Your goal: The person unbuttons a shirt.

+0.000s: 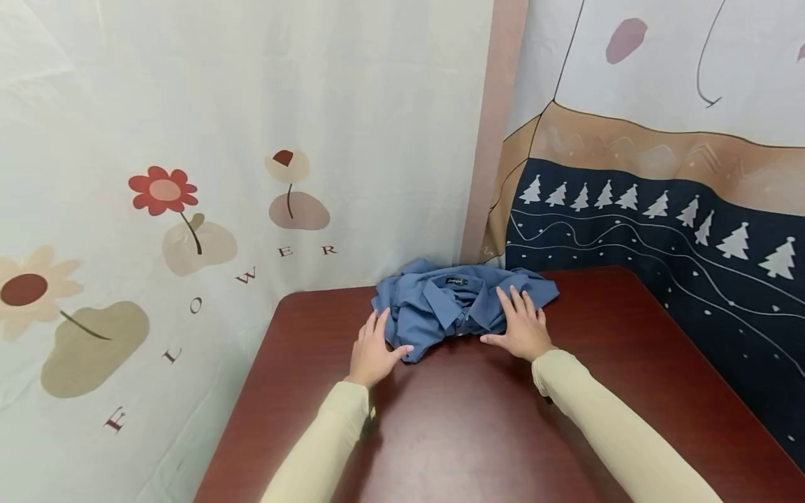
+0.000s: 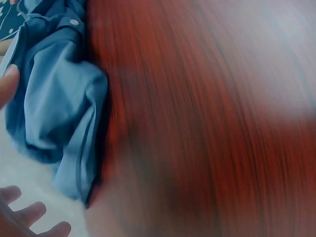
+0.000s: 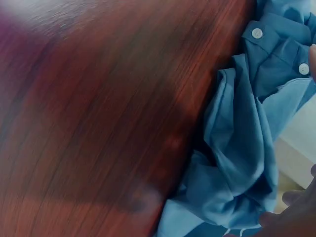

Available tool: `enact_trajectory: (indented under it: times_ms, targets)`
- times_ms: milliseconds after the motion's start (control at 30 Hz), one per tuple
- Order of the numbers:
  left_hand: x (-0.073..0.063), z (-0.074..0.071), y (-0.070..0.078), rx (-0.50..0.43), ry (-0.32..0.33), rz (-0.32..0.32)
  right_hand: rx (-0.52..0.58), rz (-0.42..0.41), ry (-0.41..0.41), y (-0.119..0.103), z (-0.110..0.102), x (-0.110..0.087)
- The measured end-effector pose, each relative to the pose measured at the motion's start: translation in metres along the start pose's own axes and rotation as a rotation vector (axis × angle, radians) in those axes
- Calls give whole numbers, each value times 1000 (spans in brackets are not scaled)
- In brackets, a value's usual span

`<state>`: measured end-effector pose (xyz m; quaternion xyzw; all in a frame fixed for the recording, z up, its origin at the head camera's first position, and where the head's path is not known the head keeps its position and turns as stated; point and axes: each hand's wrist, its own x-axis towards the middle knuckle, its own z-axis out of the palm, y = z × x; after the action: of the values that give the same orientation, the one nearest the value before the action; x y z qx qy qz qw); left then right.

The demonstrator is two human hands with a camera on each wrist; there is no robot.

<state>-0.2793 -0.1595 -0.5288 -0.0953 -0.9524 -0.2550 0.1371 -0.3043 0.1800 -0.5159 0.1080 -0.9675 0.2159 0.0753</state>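
Note:
A blue collared shirt [image 1: 411, 307] lies bunched up at the far edge of the table, its collar [image 1: 444, 305] facing up and a dark label [image 1: 456, 281] inside the neck. My left hand [image 1: 371, 355] is at the shirt's left side, fingers spread and thumb pointing inward by a drooping fold. On the other side, my right hand [image 1: 523, 330] has its fingers spread over the shirt's right part. Neither hand grips the cloth. White buttons [image 3: 256, 33] show on the shirt in the right wrist view.
The reddish-brown wooden table [image 1: 459, 419] has rounded far corners. Behind it hangs a pale curtain [image 1: 390, 140] with printed flowers and letters. A dark blue cloth with white trees [image 1: 660, 251] hangs along the right side.

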Motion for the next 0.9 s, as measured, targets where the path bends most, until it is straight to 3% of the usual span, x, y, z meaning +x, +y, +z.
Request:
enact_trajectory:
  times_ms: [133, 333, 567, 767, 900]
  targets:
    - [4, 16, 9, -77, -2, -82, 1, -2, -5, -4, 9, 6]
    - [7, 33, 19, -82, -1, -164, -60, -9, 43, -9, 18, 8]
    - [7, 43, 27, -88, 31, -232, -99, -59, 132, -6, 18, 7]
    - [4, 47, 26, -186, 51, -302, -62, -104, 184, -4, 20, 6]
    - [3, 46, 24, -220, 87, -299, -34, -122, 216, -2, 23, 4]
